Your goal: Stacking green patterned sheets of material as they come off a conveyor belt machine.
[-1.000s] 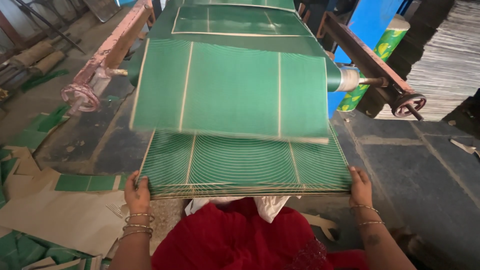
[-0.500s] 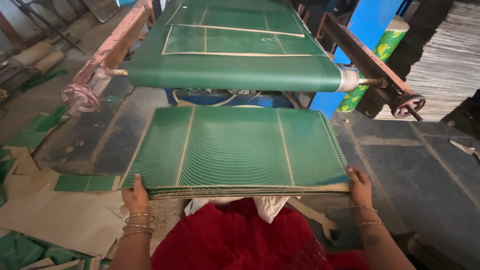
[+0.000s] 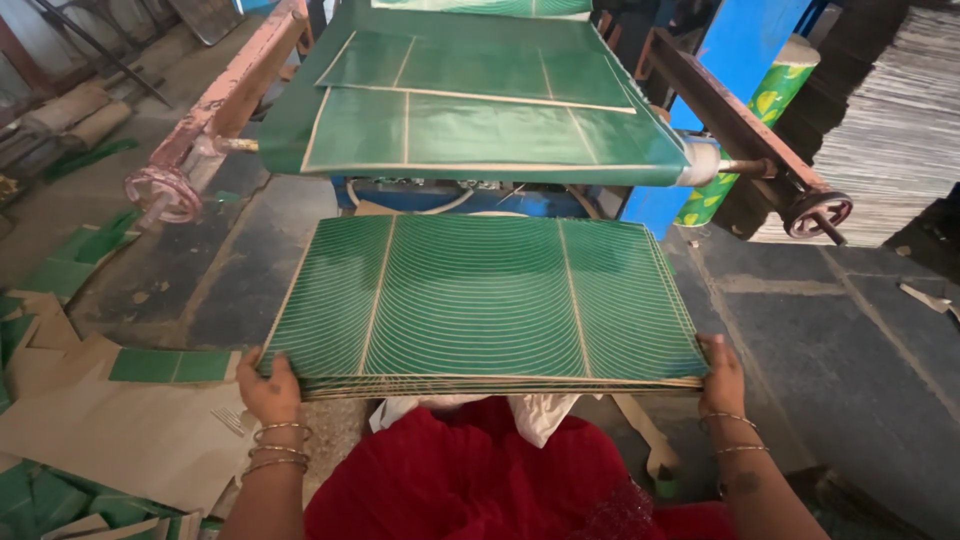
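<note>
A stack [image 3: 480, 300] of green sheets, printed with pale curved lines and two straight pale stripes, was held flat in front of the person, above the lap and a red garment [image 3: 470, 480]. Its near left corner was gripped by the left hand [image 3: 268, 388], fingers clenched on the edge; its near right corner was gripped by the right hand [image 3: 722, 376] in the same way. Bangles were worn on both wrists.

Just beyond the stack, a green belt [image 3: 480, 100] was seen running over a roller, with two more green sheets lying on it, one [image 3: 470, 130] near the belt's front edge. The belt was flanked by a pink rail [image 3: 230, 100] with a small wheel [image 3: 163, 193] on the left and a dark rail [image 3: 730, 120] with a wheel [image 3: 818, 213] on the right. A blue panel [image 3: 740, 50] and a roll [image 3: 750, 130] wrapped in green and yellow leaf print stood behind the right rail. A tall grey pile [image 3: 890, 130] of sheets was seen at far right.

The floor [image 3: 830, 330] was of dark stone slabs. Brown card [image 3: 120, 430] and green offcuts [image 3: 170, 365] lay at left.
</note>
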